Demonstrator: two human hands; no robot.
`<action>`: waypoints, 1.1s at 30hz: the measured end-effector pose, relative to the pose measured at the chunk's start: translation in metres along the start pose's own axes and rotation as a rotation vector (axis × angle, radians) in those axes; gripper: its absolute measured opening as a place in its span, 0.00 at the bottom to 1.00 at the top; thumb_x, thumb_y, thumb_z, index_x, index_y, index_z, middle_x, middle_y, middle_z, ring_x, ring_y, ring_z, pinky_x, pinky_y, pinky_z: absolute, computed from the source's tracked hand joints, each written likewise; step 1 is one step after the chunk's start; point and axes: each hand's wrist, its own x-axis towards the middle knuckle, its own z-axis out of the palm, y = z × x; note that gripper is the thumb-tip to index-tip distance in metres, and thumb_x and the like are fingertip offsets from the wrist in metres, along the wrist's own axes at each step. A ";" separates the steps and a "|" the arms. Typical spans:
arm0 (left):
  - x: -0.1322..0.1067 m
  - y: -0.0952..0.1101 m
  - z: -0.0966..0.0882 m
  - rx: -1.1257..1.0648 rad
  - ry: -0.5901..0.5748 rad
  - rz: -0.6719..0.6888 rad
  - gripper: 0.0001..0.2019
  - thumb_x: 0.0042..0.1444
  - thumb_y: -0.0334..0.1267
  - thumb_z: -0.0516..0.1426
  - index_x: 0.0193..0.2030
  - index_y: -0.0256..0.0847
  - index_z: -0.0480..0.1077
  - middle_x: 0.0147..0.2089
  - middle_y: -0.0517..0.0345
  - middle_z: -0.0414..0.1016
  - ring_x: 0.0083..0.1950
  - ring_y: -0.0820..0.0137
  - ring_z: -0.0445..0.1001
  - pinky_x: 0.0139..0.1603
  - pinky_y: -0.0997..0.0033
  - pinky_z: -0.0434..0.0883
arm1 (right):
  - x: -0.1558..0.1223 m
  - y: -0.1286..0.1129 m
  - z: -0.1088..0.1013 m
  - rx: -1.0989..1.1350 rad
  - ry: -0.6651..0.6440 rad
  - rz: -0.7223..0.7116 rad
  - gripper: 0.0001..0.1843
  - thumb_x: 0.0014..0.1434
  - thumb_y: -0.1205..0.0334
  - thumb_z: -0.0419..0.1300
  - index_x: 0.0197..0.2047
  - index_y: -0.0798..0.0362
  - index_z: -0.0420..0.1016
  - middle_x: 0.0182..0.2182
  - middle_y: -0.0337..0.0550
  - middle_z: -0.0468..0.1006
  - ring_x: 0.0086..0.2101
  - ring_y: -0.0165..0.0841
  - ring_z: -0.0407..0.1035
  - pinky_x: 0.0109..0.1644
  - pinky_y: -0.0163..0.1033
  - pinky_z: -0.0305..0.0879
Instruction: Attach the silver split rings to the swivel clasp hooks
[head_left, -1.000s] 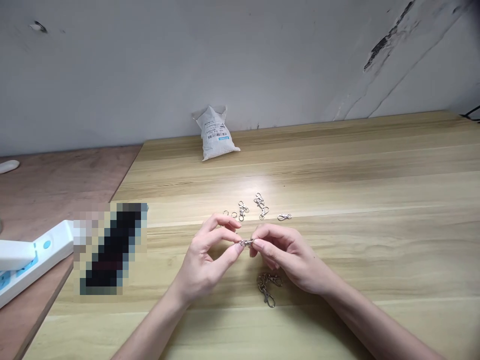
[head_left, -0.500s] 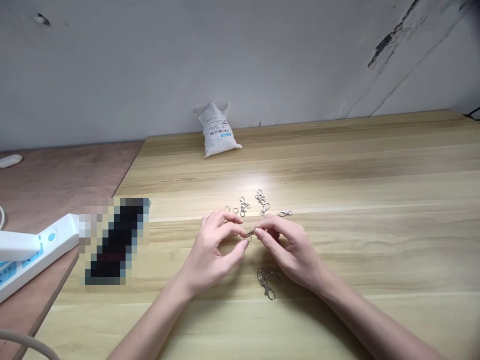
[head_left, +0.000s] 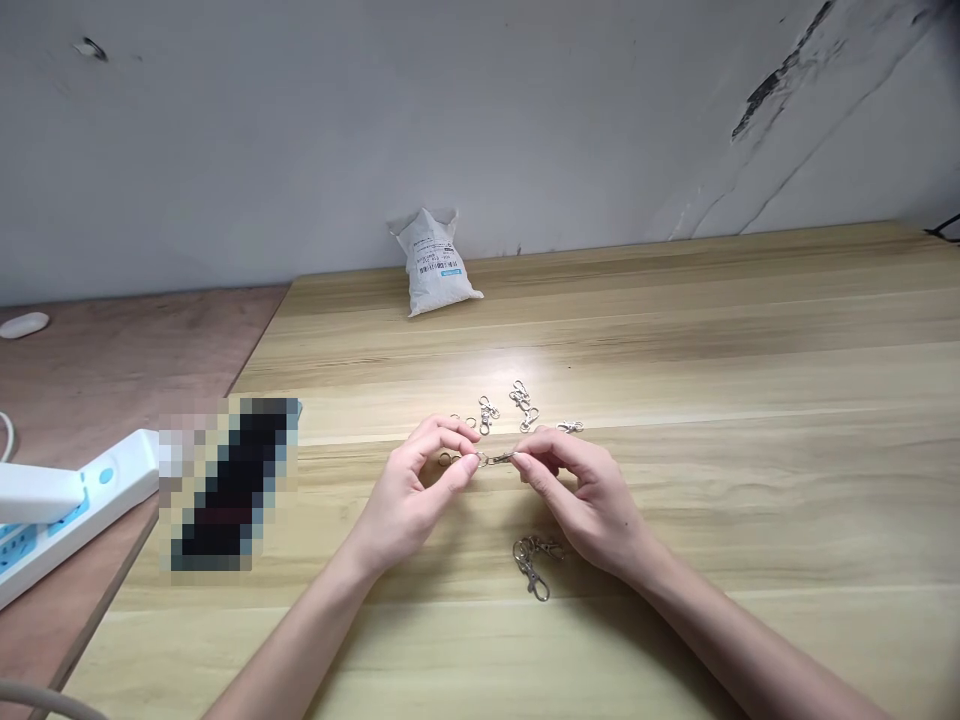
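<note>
My left hand [head_left: 409, 490] pinches a small metal key ring [head_left: 484, 460] between thumb and forefinger. From the right, my right hand [head_left: 585, 490] grips a silver swivel clasp [head_left: 501, 459] with thumb and fingertips. Ring and clasp meet in a line between the hands; whether they are linked is too small to tell. Just beyond the hands lie loose clasps [head_left: 488, 413], more clasps [head_left: 524, 405] in a cluster and a single clasp [head_left: 570, 427]. Several loose rings [head_left: 445, 459] rest by my left fingers. Closer to me is a small heap of clasps with rings [head_left: 534, 568].
A white labelled plastic parcel [head_left: 439, 265] stands on the wooden table [head_left: 712, 350] against the wall. At left are a pixelated dark object [head_left: 236, 480] and a white power strip [head_left: 112, 480] on a lower brown surface.
My left hand has drawn slightly left with the ring, so ring and clasp now stretch out in a line. My right hand stays nearly in place.
</note>
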 end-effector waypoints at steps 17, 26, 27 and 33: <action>-0.002 -0.003 0.010 0.499 0.028 0.328 0.05 0.64 0.31 0.53 0.41 0.40 0.71 0.35 0.58 0.73 0.41 0.68 0.68 0.48 0.62 0.65 | -0.002 0.018 -0.001 -0.525 -0.178 -0.299 0.10 0.68 0.65 0.49 0.39 0.54 0.71 0.27 0.39 0.69 0.25 0.27 0.58 0.26 0.35 0.49; 0.001 0.001 0.004 0.447 0.006 0.295 0.06 0.64 0.31 0.53 0.40 0.39 0.71 0.36 0.55 0.74 0.41 0.68 0.69 0.43 0.65 0.69 | 0.002 0.014 -0.006 -0.572 -0.103 -0.358 0.11 0.67 0.67 0.50 0.38 0.55 0.72 0.26 0.39 0.69 0.25 0.27 0.59 0.27 0.35 0.51; 0.001 0.002 0.004 0.426 -0.041 0.272 0.06 0.64 0.31 0.52 0.40 0.39 0.71 0.36 0.55 0.74 0.41 0.68 0.69 0.42 0.66 0.69 | 0.001 0.013 -0.005 -0.560 -0.115 -0.359 0.11 0.68 0.67 0.49 0.38 0.55 0.72 0.26 0.40 0.69 0.25 0.27 0.58 0.27 0.35 0.51; 0.000 0.001 0.005 0.354 -0.238 0.256 0.11 0.65 0.31 0.50 0.42 0.41 0.73 0.35 0.54 0.73 0.41 0.67 0.69 0.41 0.65 0.70 | -0.004 0.010 0.003 -0.409 -0.197 -0.353 0.11 0.68 0.67 0.49 0.42 0.55 0.72 0.26 0.40 0.69 0.24 0.27 0.58 0.25 0.35 0.53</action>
